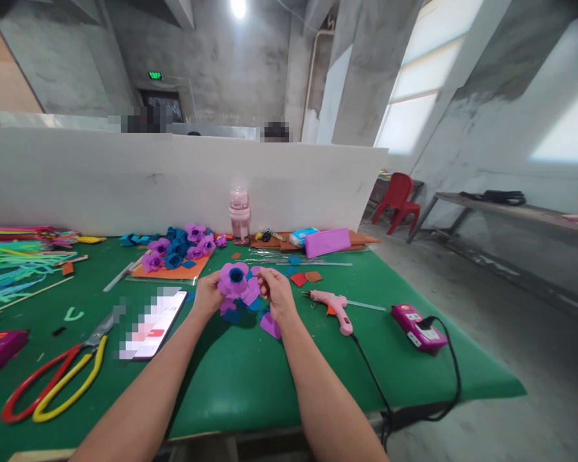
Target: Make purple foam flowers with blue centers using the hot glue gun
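**A craft bench in a bare concrete workshop**

The room looks like a workshop or factory floor: raw concrete walls (231,64) and floor, an exit sign (155,76) over a dark doorway. A green-covered worktable (250,378) carries a glue gun (334,307), scissors (58,382), pipe cleaners (14,263) and finished foam flowers (180,247). A white partition (173,183) divides stations; a red plastic chair (397,200) stands beside.

Two hands (207,296) (275,292); one glue gun (334,307); two pairs of scissors (60,378); one phone (154,324); one bottle (239,217); one red chair (397,200).
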A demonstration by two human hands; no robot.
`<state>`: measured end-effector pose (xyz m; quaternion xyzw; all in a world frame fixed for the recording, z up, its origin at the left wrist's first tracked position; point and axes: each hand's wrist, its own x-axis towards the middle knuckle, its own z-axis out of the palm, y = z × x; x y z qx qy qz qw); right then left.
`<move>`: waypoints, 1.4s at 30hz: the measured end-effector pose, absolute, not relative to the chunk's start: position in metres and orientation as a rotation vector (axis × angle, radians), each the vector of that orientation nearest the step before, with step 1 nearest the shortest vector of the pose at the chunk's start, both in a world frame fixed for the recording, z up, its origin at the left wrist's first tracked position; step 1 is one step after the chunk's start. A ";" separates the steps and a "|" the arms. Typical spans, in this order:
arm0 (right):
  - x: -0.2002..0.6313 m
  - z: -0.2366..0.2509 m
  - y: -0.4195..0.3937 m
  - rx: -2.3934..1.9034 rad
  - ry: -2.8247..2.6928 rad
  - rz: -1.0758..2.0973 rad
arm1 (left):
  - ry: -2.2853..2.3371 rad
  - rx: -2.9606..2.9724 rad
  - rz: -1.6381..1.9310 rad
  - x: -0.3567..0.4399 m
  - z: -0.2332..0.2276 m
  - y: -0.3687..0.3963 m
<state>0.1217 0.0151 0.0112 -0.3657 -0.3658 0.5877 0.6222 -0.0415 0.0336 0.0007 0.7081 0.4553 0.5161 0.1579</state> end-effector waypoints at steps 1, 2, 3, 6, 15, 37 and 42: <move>0.120 0.010 0.016 -0.860 -0.856 1.336 | 1.297 2.044 1.471 -0.041 0.001 0.033; 0.119 0.009 0.016 -0.879 -0.872 1.322 | 1.295 2.065 1.463 -0.041 0.001 0.033; 0.119 0.009 0.017 -0.891 -0.888 1.314 | 1.291 2.088 1.450 -0.040 0.001 0.033; 0.118 0.007 0.019 -0.867 -0.925 1.342 | 1.260 2.161 1.402 -0.040 0.001 0.033; 0.118 0.003 0.018 -0.795 -0.935 1.347 | 1.226 2.233 1.317 -0.042 0.003 0.032; 0.117 0.009 0.013 -0.719 -0.869 1.479 | 1.300 2.128 1.403 -0.042 -0.001 0.034; 0.117 0.013 0.010 -0.772 -0.923 1.487 | 1.378 2.043 1.449 -0.041 -0.001 0.035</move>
